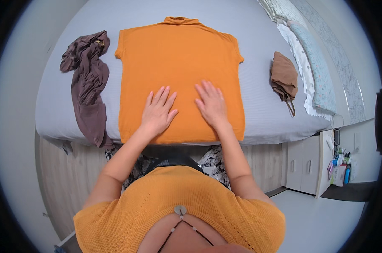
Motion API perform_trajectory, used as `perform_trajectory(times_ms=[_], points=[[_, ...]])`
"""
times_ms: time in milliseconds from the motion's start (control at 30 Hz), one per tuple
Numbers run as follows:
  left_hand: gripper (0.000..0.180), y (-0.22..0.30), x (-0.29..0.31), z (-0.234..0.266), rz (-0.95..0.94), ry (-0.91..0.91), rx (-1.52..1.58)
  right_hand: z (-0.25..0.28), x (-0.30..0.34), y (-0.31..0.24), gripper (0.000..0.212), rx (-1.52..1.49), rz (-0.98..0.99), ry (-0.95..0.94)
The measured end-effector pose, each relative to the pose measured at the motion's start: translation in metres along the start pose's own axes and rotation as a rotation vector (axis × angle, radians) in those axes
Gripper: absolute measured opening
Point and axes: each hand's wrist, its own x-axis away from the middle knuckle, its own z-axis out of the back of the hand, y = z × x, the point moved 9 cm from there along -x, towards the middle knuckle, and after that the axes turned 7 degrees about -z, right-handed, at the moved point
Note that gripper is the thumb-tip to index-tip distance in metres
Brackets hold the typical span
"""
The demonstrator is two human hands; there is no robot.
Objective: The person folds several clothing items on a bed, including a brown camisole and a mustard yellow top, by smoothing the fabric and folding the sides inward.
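An orange short-sleeved top (178,63) lies spread out flat on the bed, its high collar at the far end and its hem along the near edge. My left hand (157,110) rests palm down on its lower left part, fingers stretched out. On the lower right part lies my right hand (212,103), also flat with the fingers a little apart. Neither hand grips the fabric. To the left is a crumpled dark purple garment (89,84), its lower end hanging over the bed's edge. A folded brown garment with thin straps (284,76) sits to the right.
The bed (258,33) has a light grey sheet. A light blue patterned pillow or folded bedding (311,63) lies along its right end. At the lower right stand a white cabinet (302,162) and several small bottles and boxes (340,166). Wood-look flooring (60,181) shows below.
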Motion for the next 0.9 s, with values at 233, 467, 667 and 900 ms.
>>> perform_trajectory(times_ms=[233,467,667,900], points=[[0.051,0.001,-0.028,-0.002,0.000,-0.123,-0.028,0.042,0.007,0.102,0.034,-0.116,-0.332,0.116],[0.046,-0.014,-0.193,-0.062,-0.051,0.002,0.029,0.032,-0.094,0.214,0.031,-0.198,-0.687,0.203],[0.047,-0.049,-0.284,-0.110,0.049,0.015,0.074,0.000,-0.155,0.285,0.037,-0.209,-0.934,0.022],[0.050,-0.103,-0.315,-0.136,0.160,0.089,0.042,-0.049,-0.230,0.293,0.032,-0.243,-0.766,-0.029]])
